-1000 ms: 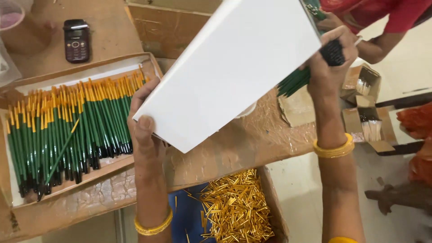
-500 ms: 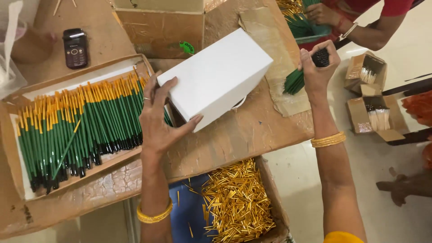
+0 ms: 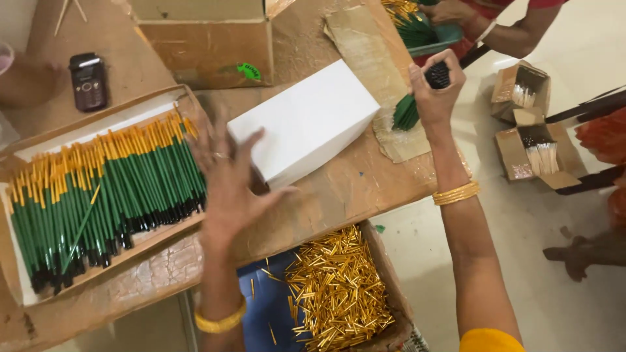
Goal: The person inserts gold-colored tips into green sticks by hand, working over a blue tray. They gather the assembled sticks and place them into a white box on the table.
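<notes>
While the left hand (image 3: 228, 186) spreads wide and blurred at centre frame, its grip is released, fingers splayed just over the near edge of the white box (image 3: 305, 120) lying flat on the brown bench (image 3: 339, 189). Over at upper right, the right hand (image 3: 435, 85) is clenched around a bundle of green pencils (image 3: 407, 112), tips pointing down toward the bench. Left of frame sits a tray of green pencils (image 3: 98, 189) with yellow ends, a dark phone (image 3: 88, 79) above it. Bottom centre, a carton of gold ferrules (image 3: 336, 287). Another person's hand (image 3: 450, 10) works at the top edge.
</notes>
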